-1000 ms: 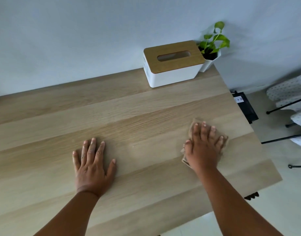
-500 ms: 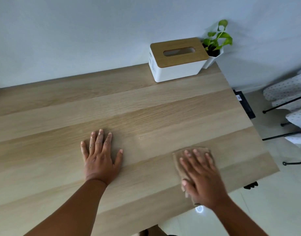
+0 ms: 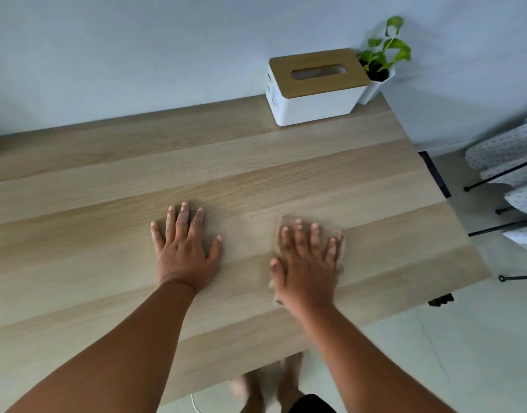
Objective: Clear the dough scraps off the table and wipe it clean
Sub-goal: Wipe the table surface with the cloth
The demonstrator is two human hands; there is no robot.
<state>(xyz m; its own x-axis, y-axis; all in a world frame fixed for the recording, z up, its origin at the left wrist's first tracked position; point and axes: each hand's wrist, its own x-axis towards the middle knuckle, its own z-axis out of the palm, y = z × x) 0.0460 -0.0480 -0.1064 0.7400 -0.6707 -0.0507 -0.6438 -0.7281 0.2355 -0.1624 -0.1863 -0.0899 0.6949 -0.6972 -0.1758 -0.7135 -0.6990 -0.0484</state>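
The right hand (image 3: 308,263), fingers spread flat, presses a tan cloth (image 3: 278,231) onto the table (image 3: 107,204), well in front of the tissue box (image 3: 316,84). The left hand (image 3: 183,248) lies open and empty beside the cloth. No dough scraps are visible. The cloth looks thin, soft and light, best driven under a flat palm.

Bare forearms, no sleeves, barefoot
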